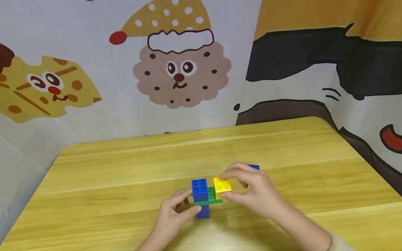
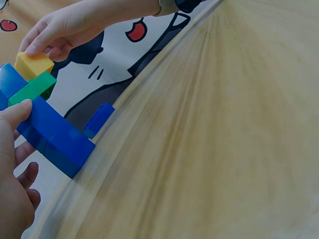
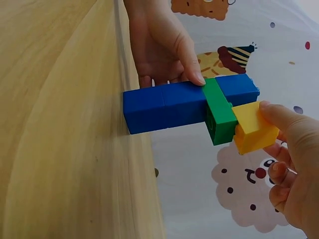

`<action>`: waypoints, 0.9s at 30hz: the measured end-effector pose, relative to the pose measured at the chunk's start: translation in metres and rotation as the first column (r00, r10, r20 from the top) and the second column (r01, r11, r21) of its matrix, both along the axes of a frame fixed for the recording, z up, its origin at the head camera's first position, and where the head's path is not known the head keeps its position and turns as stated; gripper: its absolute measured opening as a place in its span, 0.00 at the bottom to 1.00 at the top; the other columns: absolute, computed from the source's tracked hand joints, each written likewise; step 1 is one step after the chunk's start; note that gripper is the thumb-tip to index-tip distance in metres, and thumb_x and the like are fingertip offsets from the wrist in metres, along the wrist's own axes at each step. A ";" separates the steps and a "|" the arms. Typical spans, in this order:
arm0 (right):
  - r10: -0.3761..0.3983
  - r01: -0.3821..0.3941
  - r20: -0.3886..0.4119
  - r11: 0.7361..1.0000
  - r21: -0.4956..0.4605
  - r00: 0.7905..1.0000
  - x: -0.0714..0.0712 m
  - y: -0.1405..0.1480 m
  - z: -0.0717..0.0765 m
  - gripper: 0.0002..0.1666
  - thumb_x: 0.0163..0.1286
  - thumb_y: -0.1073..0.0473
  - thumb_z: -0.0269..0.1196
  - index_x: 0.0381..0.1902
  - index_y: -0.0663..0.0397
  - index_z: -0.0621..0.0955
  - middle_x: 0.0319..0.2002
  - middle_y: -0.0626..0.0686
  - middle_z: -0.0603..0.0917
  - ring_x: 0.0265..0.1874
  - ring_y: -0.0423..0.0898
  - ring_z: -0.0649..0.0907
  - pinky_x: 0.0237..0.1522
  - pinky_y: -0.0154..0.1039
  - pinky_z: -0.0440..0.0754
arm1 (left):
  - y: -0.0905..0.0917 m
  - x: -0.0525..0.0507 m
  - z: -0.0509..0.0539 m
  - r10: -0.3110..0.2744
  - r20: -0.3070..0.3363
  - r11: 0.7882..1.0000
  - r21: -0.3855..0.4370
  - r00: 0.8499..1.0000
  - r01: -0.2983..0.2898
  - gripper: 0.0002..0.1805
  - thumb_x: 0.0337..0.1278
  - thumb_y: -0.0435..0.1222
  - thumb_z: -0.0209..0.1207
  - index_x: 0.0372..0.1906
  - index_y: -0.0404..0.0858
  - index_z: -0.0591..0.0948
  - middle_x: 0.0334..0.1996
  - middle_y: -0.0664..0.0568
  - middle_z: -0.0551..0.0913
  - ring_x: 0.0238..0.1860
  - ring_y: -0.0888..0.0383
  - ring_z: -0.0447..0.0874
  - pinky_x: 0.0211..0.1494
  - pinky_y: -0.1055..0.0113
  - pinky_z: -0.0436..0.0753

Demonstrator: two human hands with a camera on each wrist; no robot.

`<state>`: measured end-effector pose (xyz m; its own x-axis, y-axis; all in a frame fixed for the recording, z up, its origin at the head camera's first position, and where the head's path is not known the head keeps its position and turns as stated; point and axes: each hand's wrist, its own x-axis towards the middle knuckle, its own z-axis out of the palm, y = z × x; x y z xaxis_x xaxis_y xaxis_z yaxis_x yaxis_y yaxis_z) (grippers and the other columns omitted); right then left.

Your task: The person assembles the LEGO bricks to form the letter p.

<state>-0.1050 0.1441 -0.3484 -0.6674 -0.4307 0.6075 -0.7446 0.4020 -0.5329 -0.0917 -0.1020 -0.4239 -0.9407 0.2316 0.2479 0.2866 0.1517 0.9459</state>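
A tower of blue bricks (image 3: 167,107) stands upright on the table, with a green brick (image 3: 219,114) laid across it and sticking out to the right. Another blue brick (image 1: 199,186) sits on the green one's left end. My left hand (image 1: 173,212) holds the tower from the left, its thumb at the green brick's edge. Between thumb and fingers, my right hand (image 1: 257,191) pinches a yellow brick (image 1: 222,185) at the green brick's right end. Whether the yellow brick is fully seated I cannot tell.
A separate blue brick (image 2: 99,120) lies on the wooden table (image 1: 117,171), partly hidden behind my right hand in the head view. Behind the table's far edge hangs a cloth (image 1: 112,122) printed with cartoon figures.
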 end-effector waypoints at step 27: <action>-0.022 0.022 0.038 1.000 -0.002 0.999 0.001 0.001 0.000 0.23 0.49 0.58 0.76 0.45 0.48 0.85 0.42 0.39 0.81 0.21 0.42 0.69 0.19 0.30 0.66 | 0.001 0.000 0.003 0.001 0.033 1.000 -0.010 0.999 0.000 0.21 0.50 0.35 0.69 0.52 0.36 0.83 0.34 0.52 0.79 0.34 0.52 0.68 0.34 0.70 0.67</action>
